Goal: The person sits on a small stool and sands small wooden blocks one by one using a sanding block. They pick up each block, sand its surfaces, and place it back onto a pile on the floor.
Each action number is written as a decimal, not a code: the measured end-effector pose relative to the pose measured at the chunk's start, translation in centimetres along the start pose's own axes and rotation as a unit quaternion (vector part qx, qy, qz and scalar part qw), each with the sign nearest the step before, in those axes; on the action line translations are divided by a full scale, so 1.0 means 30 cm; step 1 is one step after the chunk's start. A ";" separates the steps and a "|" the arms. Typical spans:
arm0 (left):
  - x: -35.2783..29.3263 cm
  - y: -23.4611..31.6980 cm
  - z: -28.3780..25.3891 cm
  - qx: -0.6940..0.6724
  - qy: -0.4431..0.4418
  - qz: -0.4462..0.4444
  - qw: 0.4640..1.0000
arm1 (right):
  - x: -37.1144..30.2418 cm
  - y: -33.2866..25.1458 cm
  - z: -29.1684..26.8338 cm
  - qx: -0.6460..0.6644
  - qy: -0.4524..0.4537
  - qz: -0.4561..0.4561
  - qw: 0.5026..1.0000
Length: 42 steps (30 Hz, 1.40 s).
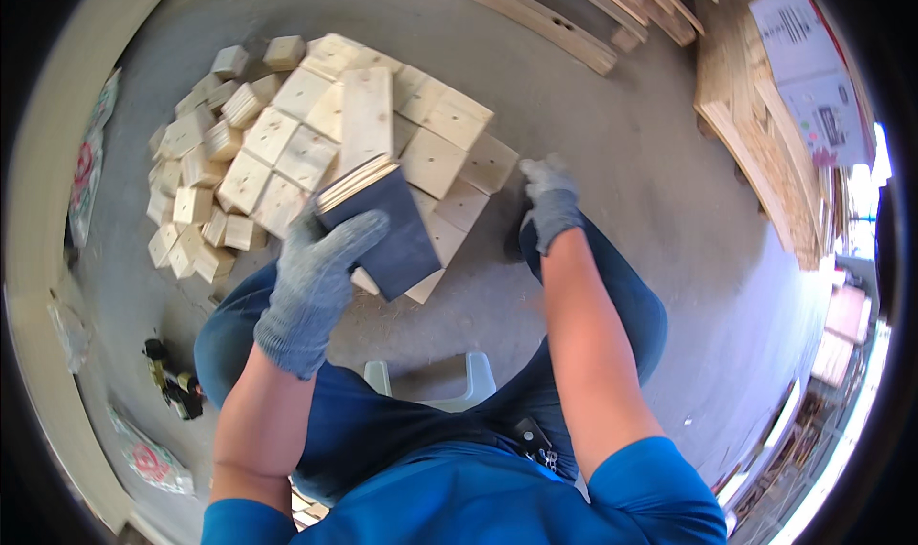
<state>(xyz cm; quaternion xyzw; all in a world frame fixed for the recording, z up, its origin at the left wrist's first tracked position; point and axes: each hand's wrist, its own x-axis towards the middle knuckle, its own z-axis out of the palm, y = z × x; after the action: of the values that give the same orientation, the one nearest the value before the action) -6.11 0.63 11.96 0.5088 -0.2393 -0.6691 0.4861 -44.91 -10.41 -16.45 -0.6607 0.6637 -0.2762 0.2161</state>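
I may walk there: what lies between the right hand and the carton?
Grey floor, then the wood stack, lies between the right hand and the carton, as the head view shows.

Floor (688, 296): smooth grey, concrete-like, dull in the middle, washed pale violet toward the right. Left side: long cream surface (59, 96), wall or panel, cannot tell which, bowed by the lens. Top: long timber beams (521, 19) lying on the floor. Upper right: low wooden stack (755, 134), printed carton (813, 81) on it. Pale plastic stool (480, 378), lower centre. Strong white-blue glare (882, 153) at far right edge; source unclear.
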 end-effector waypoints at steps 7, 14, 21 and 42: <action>-0.031 -0.017 -0.038 -0.047 -0.038 0.019 0.998 | -0.024 -0.745 -0.468 0.328 -0.067 0.068 0.940; -0.002 -0.085 0.007 -0.083 -0.037 -0.023 0.996 | -0.261 -0.955 -0.480 0.249 -0.182 -0.051 0.950; 0.021 -0.144 0.034 -0.178 -0.051 -0.005 0.983 | -0.267 -1.045 -0.297 0.144 -0.237 -0.054 0.959; 0.138 -0.187 0.041 -0.188 -0.104 -0.005 0.977 | -0.188 -1.024 -0.324 0.188 -0.196 -0.054 0.961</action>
<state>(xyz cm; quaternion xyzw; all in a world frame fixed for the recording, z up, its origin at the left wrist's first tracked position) -9.54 -0.98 5.98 0.3372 -0.1560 -0.7534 0.5425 -27.78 -3.21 10.46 -0.6845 0.5077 -0.2726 0.4465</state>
